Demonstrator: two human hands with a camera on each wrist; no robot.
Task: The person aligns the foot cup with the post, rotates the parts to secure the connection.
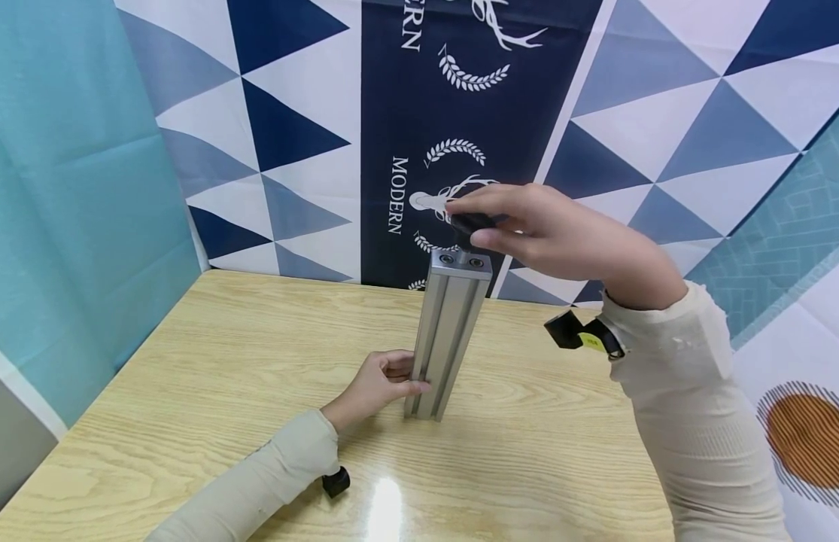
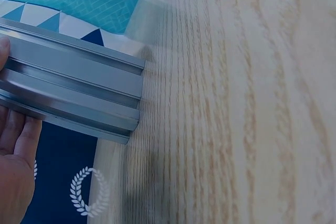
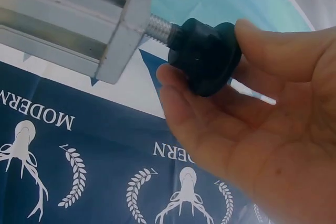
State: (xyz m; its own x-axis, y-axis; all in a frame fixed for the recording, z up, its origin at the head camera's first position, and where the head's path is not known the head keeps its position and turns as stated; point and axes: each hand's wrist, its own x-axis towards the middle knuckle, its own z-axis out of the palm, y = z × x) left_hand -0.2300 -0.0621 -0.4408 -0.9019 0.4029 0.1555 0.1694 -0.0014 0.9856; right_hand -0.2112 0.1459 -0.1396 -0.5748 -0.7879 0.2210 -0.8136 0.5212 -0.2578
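A grooved aluminium profile (image 1: 438, 339) stands upright on the wooden table, with a flat end plate (image 1: 462, 265) on top held by two screws. My left hand (image 1: 381, 382) grips the profile near its foot, thumb across the front; the left wrist view shows the profile's lower end (image 2: 105, 85) at the tabletop. Above the plate, my right hand (image 1: 548, 229) holds a black knob (image 3: 202, 56) between thumb and fingers. From the knob a threaded metal stud (image 3: 159, 29) runs into the end plate, part of its thread showing outside.
The wooden table (image 1: 256, 339) spreads around the profile. Behind it hangs a patterned cloth (image 1: 297, 113) with triangles and deer heads, and a teal curtain (image 1: 60, 165) closes the left side. A small black camera (image 1: 564, 330) sits on the right wrist.
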